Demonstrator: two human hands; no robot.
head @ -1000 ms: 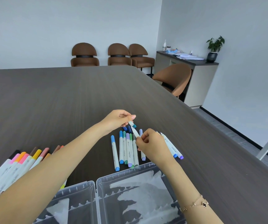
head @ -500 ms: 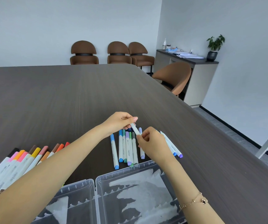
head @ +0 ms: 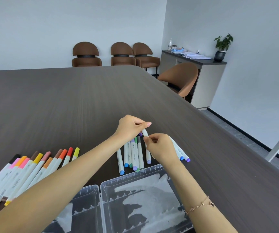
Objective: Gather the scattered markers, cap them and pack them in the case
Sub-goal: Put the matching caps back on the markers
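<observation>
1. In the head view we hold one white marker [head: 145, 132] between both our hands, above the dark table [head: 68, 101]. The fingers of our left hand [head: 130, 126] are pinched shut on its upper end, and the fingers of our right hand [head: 160, 147] are closed on its lower end.
2. Under and between our hands lies a row of blue, green and purple markers [head: 133, 157], side by side on the table; two more markers [head: 181, 153] stick out just right of our right hand.
3. A fan of pink, orange, brown, red and yellow markers [head: 34, 167] lies well apart, left of our left forearm.
4. The clear plastic case [head: 101, 187] lies open at the near table edge, just in front of the blue row; its slots hold no markers that we can see.
5. Our right wrist bears a bracelet [head: 202, 204].
</observation>
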